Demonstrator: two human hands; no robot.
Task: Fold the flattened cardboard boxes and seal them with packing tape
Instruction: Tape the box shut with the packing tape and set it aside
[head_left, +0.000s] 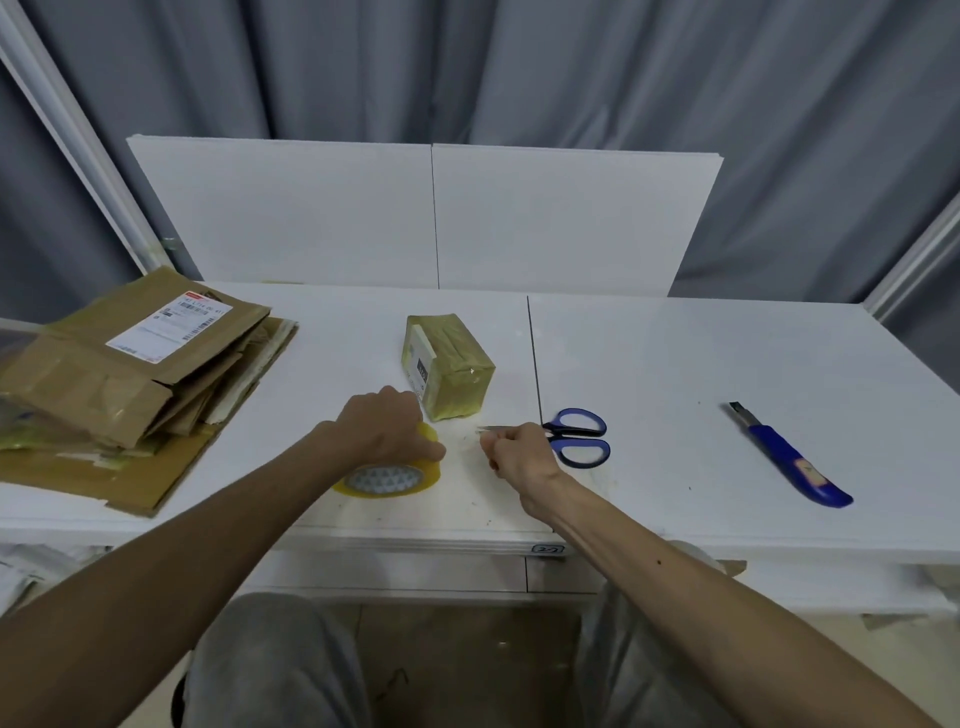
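The left hand (382, 423) grips the tape roll (389, 478) at the table's near edge, just before the taped box (449, 366). The right hand (517, 449) curls over the blades of the scissors (579, 436); whether it pinches them is unclear. This looks like cutting tape, and next a flattened box from the left pile (130, 374) needs folding

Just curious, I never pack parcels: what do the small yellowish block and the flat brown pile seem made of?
Block: probably cardboard under glossy yellowish tape; it shines and wrinkles. Pile: matte brown cardboard, seemingly, with creased flaps and a white paper label.
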